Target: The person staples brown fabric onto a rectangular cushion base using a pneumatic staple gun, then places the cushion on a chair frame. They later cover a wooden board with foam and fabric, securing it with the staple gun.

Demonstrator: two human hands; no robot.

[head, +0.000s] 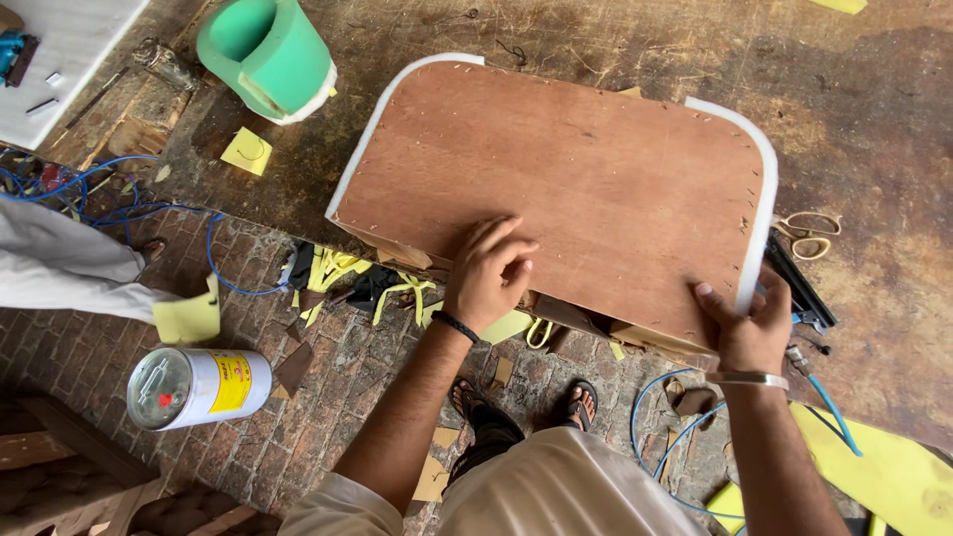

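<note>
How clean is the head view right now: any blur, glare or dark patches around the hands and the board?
Head view: even, soft daylight, with no hard shadows; the plywood panel and both hands, left hand and right hand, are sharp, without motion blur; wide-angle bending shows toward the frame edges; the metal can lid carries a mild sheen, not blinding; the bench top looks dark and stained, but detail remains readable.

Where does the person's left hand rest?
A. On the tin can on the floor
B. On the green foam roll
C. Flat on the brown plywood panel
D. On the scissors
C: the left hand lies palm-down on the plywood panel, fingers spread near its front edge.
</note>
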